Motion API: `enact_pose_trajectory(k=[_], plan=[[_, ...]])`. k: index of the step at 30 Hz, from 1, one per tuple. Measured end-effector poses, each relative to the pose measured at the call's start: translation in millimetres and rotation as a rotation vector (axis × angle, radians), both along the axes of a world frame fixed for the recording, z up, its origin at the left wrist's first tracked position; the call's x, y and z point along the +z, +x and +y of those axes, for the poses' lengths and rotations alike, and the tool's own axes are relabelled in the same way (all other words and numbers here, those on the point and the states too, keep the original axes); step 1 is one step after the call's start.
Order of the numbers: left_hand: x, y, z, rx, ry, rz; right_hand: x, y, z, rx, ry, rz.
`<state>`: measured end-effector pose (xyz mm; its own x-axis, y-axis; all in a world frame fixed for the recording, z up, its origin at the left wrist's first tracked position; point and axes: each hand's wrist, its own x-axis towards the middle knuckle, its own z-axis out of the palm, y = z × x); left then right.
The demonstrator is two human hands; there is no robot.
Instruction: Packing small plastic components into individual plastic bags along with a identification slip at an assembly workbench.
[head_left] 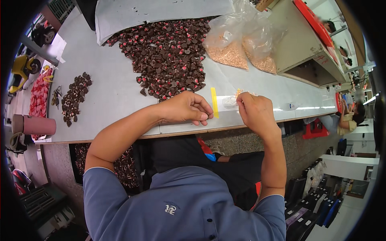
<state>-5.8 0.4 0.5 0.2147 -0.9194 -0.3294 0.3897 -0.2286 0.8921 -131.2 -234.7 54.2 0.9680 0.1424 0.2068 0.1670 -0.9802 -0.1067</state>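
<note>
My left hand [187,107] is at the table's front edge, fingers curled and the thumb near the index tip. Whatever it pinches is too small to make out. Just right of it, a yellow tape strip [214,103] lies on the table. My right hand [257,111] is closed in a pinch beside a small scatter of tiny pale pieces [239,92]; what lies between its fingertips is hidden. Between the hands is a clear, shiny patch [230,102]. Beyond my left hand spreads a large heap of small dark brown pieces with red-and-white marks [169,56].
Two clear plastic bags of tiny pinkish-orange pieces [227,54] stand at the back, beside a grey-beige box [309,52]. At left are a smaller dark pile [74,96], a pink cup [38,125] and a tray of pink pieces [40,94]. Another person [350,118] sits far right.
</note>
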Motion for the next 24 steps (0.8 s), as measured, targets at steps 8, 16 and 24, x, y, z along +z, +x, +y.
enact_pose_trajectory(k=[8,16,24], plan=[[-1.7,0.9,-0.1,0.026,-0.009,0.014,-3.0,5.1,0.5,-0.011,-0.124,0.098],[-7.3,2.3,-1.1,0.048,-0.022,0.064,4.8,-2.0,16.6,0.063,0.158,-0.081],[-6.6,4.0,-2.6,0.080,-0.026,0.102,-23.4,-8.8,54.4,0.053,0.591,-0.125]])
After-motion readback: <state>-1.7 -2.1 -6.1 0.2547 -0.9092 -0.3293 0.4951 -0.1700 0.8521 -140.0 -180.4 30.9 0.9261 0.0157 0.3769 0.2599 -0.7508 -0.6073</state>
